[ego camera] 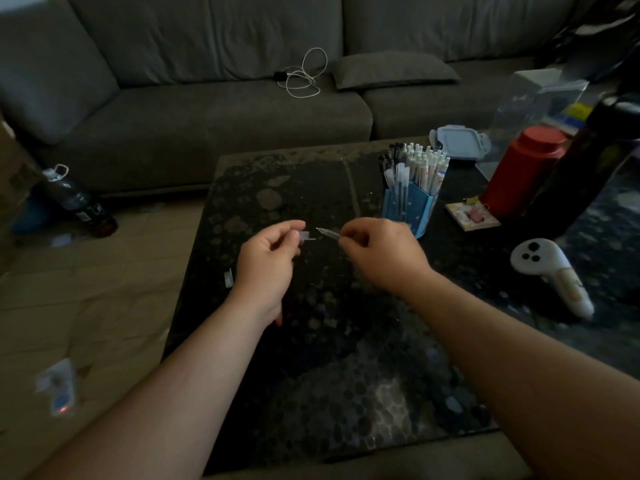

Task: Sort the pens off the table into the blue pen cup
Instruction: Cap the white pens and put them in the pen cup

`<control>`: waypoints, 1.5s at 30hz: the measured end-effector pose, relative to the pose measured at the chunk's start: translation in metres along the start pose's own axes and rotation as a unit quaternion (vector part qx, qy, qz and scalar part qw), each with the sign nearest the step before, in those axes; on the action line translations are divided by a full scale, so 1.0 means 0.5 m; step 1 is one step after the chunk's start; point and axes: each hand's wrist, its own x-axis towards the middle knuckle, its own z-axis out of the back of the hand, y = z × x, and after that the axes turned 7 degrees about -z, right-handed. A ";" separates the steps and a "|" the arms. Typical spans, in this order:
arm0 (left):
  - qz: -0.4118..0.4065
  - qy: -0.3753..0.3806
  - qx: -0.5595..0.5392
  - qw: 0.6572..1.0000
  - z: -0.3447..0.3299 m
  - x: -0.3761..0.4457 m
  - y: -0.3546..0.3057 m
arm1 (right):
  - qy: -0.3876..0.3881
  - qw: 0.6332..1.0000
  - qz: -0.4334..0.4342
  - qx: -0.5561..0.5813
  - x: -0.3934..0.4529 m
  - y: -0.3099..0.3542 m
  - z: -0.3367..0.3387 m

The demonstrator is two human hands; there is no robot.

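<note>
Above the middle of the dark patterned table [311,341], my right hand [381,254] pinches a clear pen [329,233] whose bare tip points left. My left hand [270,258] holds the pen's small clear cap [306,236] a short gap away from that tip. The blue pen cup [410,206] stands just behind my right hand, packed with several white and black pens [415,164]. Another small clear cap [228,278] lies on the table by my left wrist.
A white controller [550,271] lies at the right. A red canister [523,168], a dark bottle [588,161], a small pad with clips [472,214] and a lidded box [459,140] stand back right. A grey sofa [207,109] sits behind; a bottle [79,202] stands on the floor left.
</note>
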 end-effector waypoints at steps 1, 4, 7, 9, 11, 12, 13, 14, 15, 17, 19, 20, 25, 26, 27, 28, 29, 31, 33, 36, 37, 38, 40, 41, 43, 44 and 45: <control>0.017 -0.011 -0.033 0.999 0.001 0.003 -0.003 | -0.010 1.000 0.009 0.001 -0.002 0.003 0.000; 0.057 -0.055 -0.112 0.991 0.001 0.013 -0.004 | -0.029 0.999 0.039 0.009 -0.010 0.012 0.003; 0.079 -0.083 -0.142 0.983 0.003 0.013 -0.006 | -0.052 0.996 0.070 0.008 -0.016 0.020 0.006; 0.073 -0.083 -0.137 0.984 0.002 0.008 -0.008 | -0.052 0.995 0.084 0.002 -0.019 0.025 0.006; 0.065 -0.089 -0.134 0.985 0.001 0.005 -0.012 | -0.039 0.995 0.088 -0.008 -0.020 0.027 0.002; 0.064 -0.093 -0.133 0.985 0.000 0.005 -0.013 | -0.033 0.995 0.088 -0.012 -0.020 0.028 0.000; 0.062 -0.094 -0.130 0.985 -0.001 0.005 -0.013 | -0.028 0.995 0.089 -0.016 -0.019 0.028 -0.001; 0.061 -0.094 -0.127 0.986 -0.002 0.004 -0.013 | -0.025 0.995 0.090 -0.018 -0.019 0.028 -0.002; 0.060 -0.092 -0.125 0.986 -0.002 0.003 -0.014 | -0.023 0.995 0.091 -0.018 -0.019 0.028 -0.002; 0.056 -0.088 -0.123 0.987 -0.002 0.002 -0.013 | -0.022 0.995 0.092 -0.018 -0.019 0.029 -0.002; 0.052 -0.083 -0.117 0.988 -0.003 0.001 -0.012 | -0.017 0.995 0.094 -0.021 -0.021 0.031 -0.003; 0.051 -0.083 -0.118 0.988 -0.004 0.001 -0.012 | -0.016 0.995 0.096 -0.025 -0.023 0.032 -0.004; 0.081 -0.075 -0.173 0.979 -0.012 0.002 -0.007 | -0.004 0.994 0.101 -0.031 -0.028 0.041 -0.012; 0.090 -0.079 -0.186 0.975 -0.013 0.004 -0.005 | -0.001 0.995 0.099 -0.026 -0.029 0.042 -0.014; 0.097 -0.086 -0.194 0.972 -0.014 0.006 -0.004 | -0.001 0.995 0.096 -0.023 -0.029 0.043 -0.016; 0.101 -0.093 -0.199 0.970 -0.015 0.008 -0.003 | 0.000 0.995 0.094 -0.022 -0.030 0.045 -0.018; 0.104 -0.099 -0.203 0.969 -0.016 0.008 -0.003 | 0.004 0.996 0.091 -0.022 -0.030 0.047 -0.021; 0.116 -0.104 -0.216 0.964 -0.019 0.006 -0.006 | 0.021 0.996 0.085 -0.024 -0.031 0.052 -0.024; 0.139 -0.099 -0.229 0.958 -0.019 0.002 -0.012 | 0.035 0.996 0.083 -0.026 -0.035 0.057 -0.026; 0.167 -0.094 -0.245 0.951 -0.013 0.003 -0.018 | 0.038 0.995 0.085 -0.031 -0.039 0.063 -0.027; 0.169 -0.094 -0.245 0.950 -0.012 0.005 -0.018 | 0.036 0.995 0.084 -0.030 -0.039 0.065 -0.029; 0.172 -0.095 -0.243 0.950 -0.011 0.007 -0.019 | 0.035 0.996 0.082 -0.027 -0.040 0.067 -0.031; 0.175 -0.099 -0.240 0.950 -0.011 0.009 -0.020 | 0.038 0.996 0.078 -0.019 -0.042 0.070 -0.034; 0.175 -0.100 -0.239 0.950 -0.012 0.010 -0.020 | 0.041 0.996 0.076 -0.012 -0.043 0.071 -0.035; 0.172 -0.100 -0.232 0.952 -0.013 0.012 -0.021 | 0.050 0.996 0.067 0.003 -0.046 0.073 -0.034; 0.170 -0.099 -0.226 0.954 -0.014 0.012 -0.020 | 0.054 0.997 0.062 0.008 -0.047 0.074 -0.032; 0.166 -0.100 -0.221 0.956 -0.015 0.013 -0.020 | 0.057 0.997 0.056 0.015 -0.047 0.075 -0.031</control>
